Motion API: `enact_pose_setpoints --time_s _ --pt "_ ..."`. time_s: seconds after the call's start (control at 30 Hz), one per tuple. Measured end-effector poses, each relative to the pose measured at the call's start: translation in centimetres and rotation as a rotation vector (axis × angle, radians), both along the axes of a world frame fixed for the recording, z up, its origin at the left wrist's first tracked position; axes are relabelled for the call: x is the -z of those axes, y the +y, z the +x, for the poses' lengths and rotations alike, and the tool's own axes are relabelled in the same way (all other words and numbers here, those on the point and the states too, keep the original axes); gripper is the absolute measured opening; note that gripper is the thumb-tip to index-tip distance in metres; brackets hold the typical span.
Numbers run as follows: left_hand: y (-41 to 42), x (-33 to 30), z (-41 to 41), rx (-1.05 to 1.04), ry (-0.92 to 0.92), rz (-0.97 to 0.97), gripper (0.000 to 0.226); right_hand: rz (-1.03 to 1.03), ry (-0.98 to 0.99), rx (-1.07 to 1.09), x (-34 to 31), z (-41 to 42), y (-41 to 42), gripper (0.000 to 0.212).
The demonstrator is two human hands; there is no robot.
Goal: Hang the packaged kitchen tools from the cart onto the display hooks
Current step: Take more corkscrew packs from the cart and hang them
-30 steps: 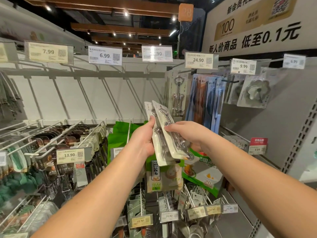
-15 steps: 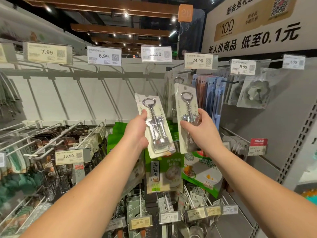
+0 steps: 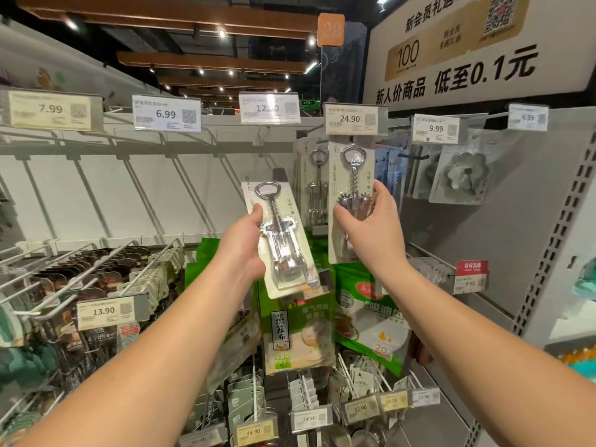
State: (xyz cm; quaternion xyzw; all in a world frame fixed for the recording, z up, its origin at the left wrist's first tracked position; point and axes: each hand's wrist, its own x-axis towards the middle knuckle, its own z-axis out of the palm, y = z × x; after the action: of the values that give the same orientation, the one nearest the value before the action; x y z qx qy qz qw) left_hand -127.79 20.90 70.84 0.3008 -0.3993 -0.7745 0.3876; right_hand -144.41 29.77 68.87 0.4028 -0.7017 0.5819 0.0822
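My left hand (image 3: 246,245) grips a carded metal corkscrew (image 3: 280,240) by its left edge, tilted a little, in front of the shelf. My right hand (image 3: 371,224) holds a second carded corkscrew (image 3: 351,179) upright, raised so its top sits just under the 24.90 price tag (image 3: 353,119) at the hook's tip. Another packaged corkscrew (image 3: 314,185) hangs on that same hook behind it. The cart is out of view.
Long empty hooks (image 3: 138,175) run under the 7.99, 6.99 and 12.x0 tags at left. Green pouches (image 3: 300,330) hang below my hands. Flat packs (image 3: 458,175) hang under the 9.99 tag at right. Lower hooks (image 3: 96,279) at left are full.
The two packs, held together a second ago, are now separated. My right hand has lifted its corkscrew up to the 24.90 hook; my left hand has stayed lower with the other.
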Motion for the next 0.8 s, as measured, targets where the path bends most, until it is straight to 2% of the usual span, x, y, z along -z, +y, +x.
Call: enact_pose_setpoints --time_s 0.33,0.57,0.8 --pt "-0.8 -0.6 -0.8 -0.013 0.008 -0.031 0.027 0.008 0.041 0.005 -0.5 -1.9 -2.3 0.085" --pt "-1.1 -1.0 -0.5 -0.046 0.017 -0.021 0.028 0.095 0.024 -0.002 -0.7 -3.2 -5.6 0.095" --pt "-1.4 -1.2 -0.7 -0.073 0.023 0.006 0.031 0.152 0.003 0.015 -1.1 -5.1 -9.4 0.091"
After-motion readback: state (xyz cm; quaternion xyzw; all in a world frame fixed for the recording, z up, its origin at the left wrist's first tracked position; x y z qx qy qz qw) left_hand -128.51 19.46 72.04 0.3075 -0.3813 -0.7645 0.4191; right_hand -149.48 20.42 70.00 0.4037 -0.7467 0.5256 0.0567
